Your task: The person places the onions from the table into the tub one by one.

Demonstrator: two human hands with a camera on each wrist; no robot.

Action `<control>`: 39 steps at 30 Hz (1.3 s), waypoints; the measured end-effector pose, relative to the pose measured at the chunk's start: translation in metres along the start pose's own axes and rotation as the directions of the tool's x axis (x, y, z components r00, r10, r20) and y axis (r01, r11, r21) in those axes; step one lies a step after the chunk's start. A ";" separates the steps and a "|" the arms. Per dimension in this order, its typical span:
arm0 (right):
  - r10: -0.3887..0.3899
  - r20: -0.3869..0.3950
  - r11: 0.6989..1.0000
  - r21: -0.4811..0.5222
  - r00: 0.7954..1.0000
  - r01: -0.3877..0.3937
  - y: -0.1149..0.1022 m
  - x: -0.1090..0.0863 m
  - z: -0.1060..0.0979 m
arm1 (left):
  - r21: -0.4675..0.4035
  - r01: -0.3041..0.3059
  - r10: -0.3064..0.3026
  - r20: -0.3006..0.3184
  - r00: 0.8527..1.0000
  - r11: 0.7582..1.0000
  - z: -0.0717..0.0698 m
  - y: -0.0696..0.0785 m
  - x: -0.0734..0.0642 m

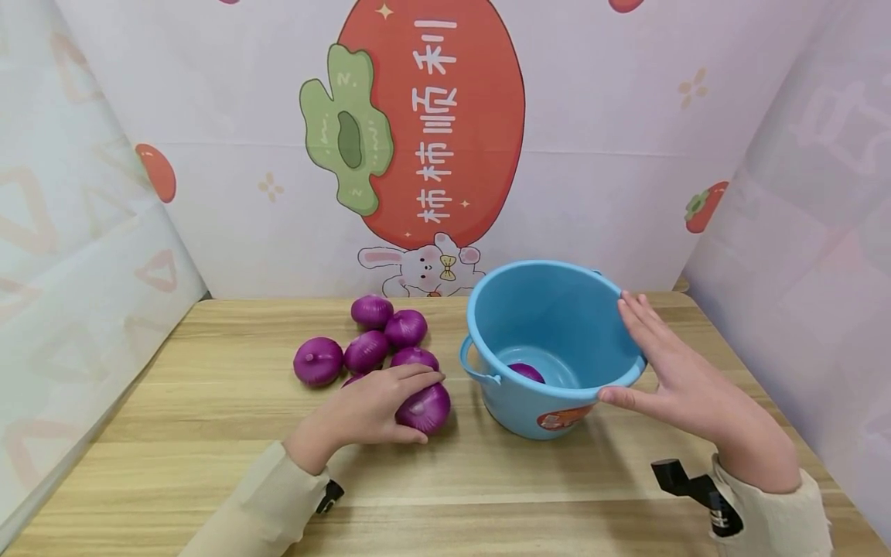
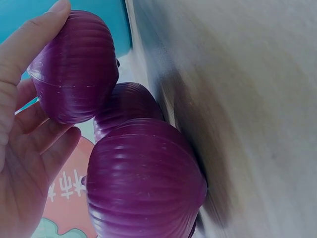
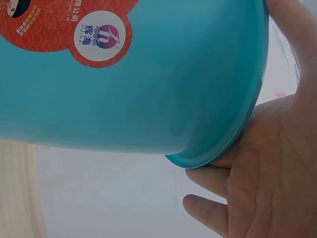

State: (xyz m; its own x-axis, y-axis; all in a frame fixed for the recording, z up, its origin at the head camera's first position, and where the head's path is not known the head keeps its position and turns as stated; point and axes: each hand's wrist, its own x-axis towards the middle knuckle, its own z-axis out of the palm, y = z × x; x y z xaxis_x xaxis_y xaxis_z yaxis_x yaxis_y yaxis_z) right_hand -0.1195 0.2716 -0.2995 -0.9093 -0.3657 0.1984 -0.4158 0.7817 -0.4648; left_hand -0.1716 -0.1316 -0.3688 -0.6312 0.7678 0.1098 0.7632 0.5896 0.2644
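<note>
My left hand (image 1: 379, 406) holds a glossy purple onion (image 1: 426, 410), thumb on one side and fingers on the other. In the left wrist view this onion (image 2: 74, 67) sits between thumb and fingertips, with a larger-looking onion (image 2: 146, 181) close by. A light blue bucket (image 1: 518, 414) stands to the right, one purple onion (image 1: 527, 372) visible at its bottom. My right hand (image 1: 678, 379) rests on the bucket's right rim, fingers extended and thumb spread toward the front. Part of its fingers is hidden behind the rim (image 3: 218, 156) in the right wrist view.
More purple onions lie left of the bucket, among them one at the far left (image 1: 319, 362) and one at the back (image 1: 372, 312). The bucket's handle (image 1: 473, 367) hangs on its left side. A printed cloth (image 1: 592, 193) borders the wooden table (image 1: 209, 418).
</note>
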 end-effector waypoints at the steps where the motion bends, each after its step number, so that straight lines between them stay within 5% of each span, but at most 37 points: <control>1: 0.001 0.001 1.000 -0.002 1.000 -0.001 0.000 0.000 0.000 | -0.003 0.001 -0.001 -0.001 1.000 1.000 0.000 0.000 0.000; 39: 0.015 0.010 1.000 -0.002 1.000 -0.015 0.000 0.000 -0.001 | -0.012 -0.047 0.046 -0.080 0.996 0.999 -0.010 -0.003 -0.008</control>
State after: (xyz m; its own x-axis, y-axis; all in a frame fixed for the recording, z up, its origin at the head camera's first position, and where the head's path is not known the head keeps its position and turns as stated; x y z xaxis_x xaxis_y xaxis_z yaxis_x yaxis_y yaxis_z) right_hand -0.1189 0.2719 -0.2986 -0.9151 -0.3591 0.1834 -0.4026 0.7880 -0.4658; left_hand -0.1698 -0.1420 -0.3606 -0.6045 0.7716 0.1979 0.7903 0.5499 0.2701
